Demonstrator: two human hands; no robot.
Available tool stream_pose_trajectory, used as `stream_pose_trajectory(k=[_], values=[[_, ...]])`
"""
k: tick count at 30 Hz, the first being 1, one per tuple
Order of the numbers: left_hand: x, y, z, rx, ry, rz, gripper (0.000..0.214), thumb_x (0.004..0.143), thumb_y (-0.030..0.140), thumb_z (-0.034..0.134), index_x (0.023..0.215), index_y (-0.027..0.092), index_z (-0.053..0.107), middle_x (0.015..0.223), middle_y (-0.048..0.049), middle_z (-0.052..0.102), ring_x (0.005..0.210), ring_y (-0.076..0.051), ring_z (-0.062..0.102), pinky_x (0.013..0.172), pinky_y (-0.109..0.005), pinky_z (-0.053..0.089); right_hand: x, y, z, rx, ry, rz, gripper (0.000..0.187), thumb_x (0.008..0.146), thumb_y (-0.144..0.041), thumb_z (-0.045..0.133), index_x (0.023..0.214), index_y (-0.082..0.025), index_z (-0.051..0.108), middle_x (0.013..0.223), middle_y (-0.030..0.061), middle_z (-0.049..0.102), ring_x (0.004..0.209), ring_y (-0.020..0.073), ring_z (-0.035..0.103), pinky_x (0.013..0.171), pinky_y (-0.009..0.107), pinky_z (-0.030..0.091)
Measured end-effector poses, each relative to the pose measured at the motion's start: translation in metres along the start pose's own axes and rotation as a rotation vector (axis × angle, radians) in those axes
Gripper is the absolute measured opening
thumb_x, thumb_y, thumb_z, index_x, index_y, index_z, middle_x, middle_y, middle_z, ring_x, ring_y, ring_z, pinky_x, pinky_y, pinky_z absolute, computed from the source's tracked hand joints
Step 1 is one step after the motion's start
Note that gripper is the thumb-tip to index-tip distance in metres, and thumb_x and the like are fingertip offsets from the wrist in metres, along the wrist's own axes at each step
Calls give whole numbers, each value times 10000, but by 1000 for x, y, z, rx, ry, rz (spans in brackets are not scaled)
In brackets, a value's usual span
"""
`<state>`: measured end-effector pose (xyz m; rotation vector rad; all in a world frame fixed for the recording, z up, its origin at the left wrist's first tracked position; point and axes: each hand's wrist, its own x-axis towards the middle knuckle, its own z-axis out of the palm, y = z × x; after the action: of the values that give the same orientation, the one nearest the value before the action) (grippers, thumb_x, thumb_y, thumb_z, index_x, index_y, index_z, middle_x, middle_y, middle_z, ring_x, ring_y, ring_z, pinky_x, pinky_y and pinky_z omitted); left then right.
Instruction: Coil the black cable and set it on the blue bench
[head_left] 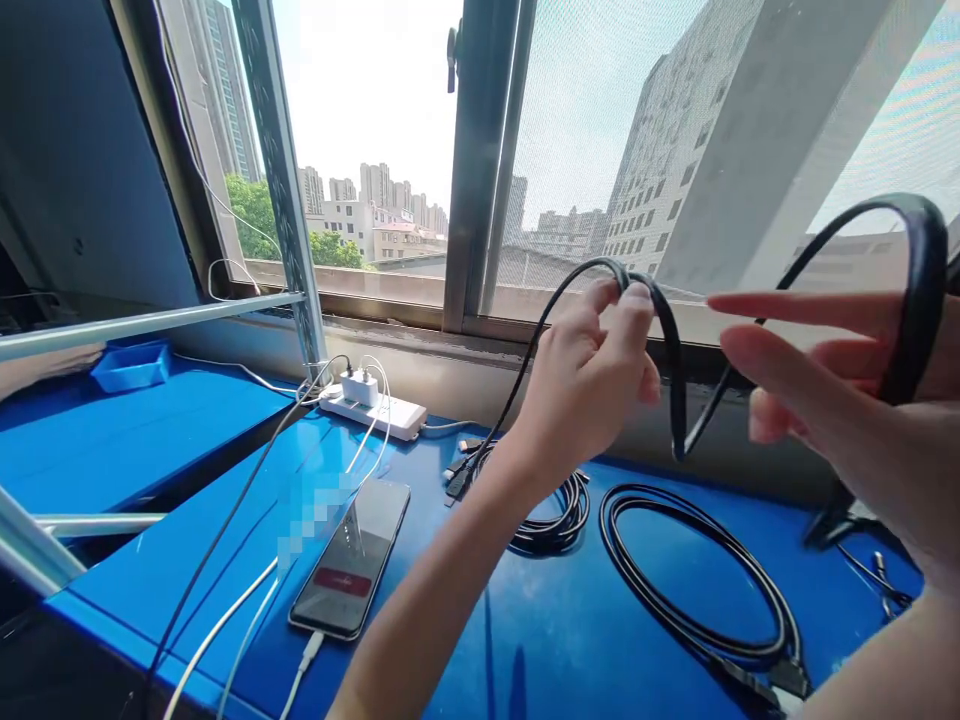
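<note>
My left hand (592, 370) is raised above the table, its thumb and fingers pinching a black cable (677, 390). From there the cable dips in a loose bend and runs to my right hand (847, 380). It arches over that hand and passes down through it, with the thumb and forefinger stretched out and other fingers curled. A dark, blurred end hangs below the right hand. Under my left forearm lies a coiled black cable (551, 540) with its plugs at the left. Another black cable coil (772, 590) rests on the table below my right hand.
On the blue table (555, 640) lies a phone (349, 560) with a white cable plugged in. Behind it are a white power strip (405, 418) and charger (360, 388). A metal frame (289, 180) stands at left, near a blue tray (133, 367) and another person's arm (45, 368).
</note>
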<state>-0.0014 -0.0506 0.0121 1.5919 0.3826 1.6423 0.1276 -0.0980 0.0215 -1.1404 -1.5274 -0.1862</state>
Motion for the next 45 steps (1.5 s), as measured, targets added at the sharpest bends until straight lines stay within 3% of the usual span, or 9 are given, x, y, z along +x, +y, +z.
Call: stream_pose_trajectory(k=[4, 13, 18, 22, 25, 29, 33, 39, 45], values=[[-2, 1, 2, -63, -136, -51, 265, 940, 358, 441, 792, 191, 583, 393, 63, 472, 293, -67, 418, 334, -164, 360, 0, -12, 5, -99, -30, -104, 554, 711, -698, 559, 989, -247, 720, 641, 41, 653, 470, 143, 538, 390, 278, 356], [-3, -2, 1, 15, -122, 6, 187, 900, 321, 521, 969, 197, 642, 489, 32, 556, 425, -91, 540, 422, -173, 422, 7, -14, -1, -14, -125, 101, 648, 529, -726, 632, 948, -240, 728, 555, 32, 631, 365, 130, 452, 325, 254, 249], [10, -4, -14, 148, 48, 71, 157, 838, 291, 622, 926, 166, 660, 534, 7, 599, 470, -91, 552, 419, -177, 386, 14, -2, -6, -83, -26, 237, 293, 661, -480, 590, 691, -213, 704, 471, 34, 595, 450, 167, 516, 479, 302, 337], [21, 7, -40, 138, 228, -3, 89, 826, 231, 638, 874, 158, 618, 540, 10, 602, 548, -99, 603, 484, -168, 437, 17, 14, -16, -184, 133, 412, 306, 769, -424, 497, 756, -208, 715, 559, 48, 635, 479, 171, 465, 560, 324, 335], [22, 20, -56, 68, 336, -64, 117, 865, 286, 593, 926, 186, 588, 493, 30, 560, 406, -91, 527, 361, -167, 341, 15, 31, -25, -223, 220, 444, 301, 792, -400, 486, 813, -208, 717, 585, 51, 636, 501, 179, 440, 572, 321, 316], [18, 32, -66, 9, 466, -25, 166, 888, 336, 530, 856, 201, 621, 384, 65, 427, 276, -66, 334, 279, -186, 197, 14, 42, -35, -33, 289, 428, 287, 821, -388, 491, 868, -188, 691, 637, 53, 639, 445, 137, 382, 514, 307, 311], [17, 34, -65, 189, 519, 37, 267, 856, 294, 503, 634, 195, 614, 383, 28, 488, 339, -81, 435, 336, -182, 304, 16, 35, -30, 173, 283, 422, 276, 866, -353, 452, 926, -180, 659, 756, 70, 680, 478, 123, 511, 451, 265, 367], [13, 31, -54, 542, 208, -77, 309, 860, 257, 433, 574, 193, 534, 619, -25, 671, 723, -165, 622, 821, -308, 466, 16, 27, 1, 474, -77, 375, 388, 855, -475, 467, 1071, -199, 636, 825, 82, 705, 718, 205, 682, 469, 272, 525], [5, 30, -35, 530, -193, -143, 311, 907, 332, 417, 726, 192, 629, 832, -37, 685, 907, -183, 612, 931, -327, 426, 9, 21, 21, 377, -347, 221, 438, 890, -557, 426, 1069, -230, 655, 701, 36, 705, 707, 196, 694, 712, 340, 541]])
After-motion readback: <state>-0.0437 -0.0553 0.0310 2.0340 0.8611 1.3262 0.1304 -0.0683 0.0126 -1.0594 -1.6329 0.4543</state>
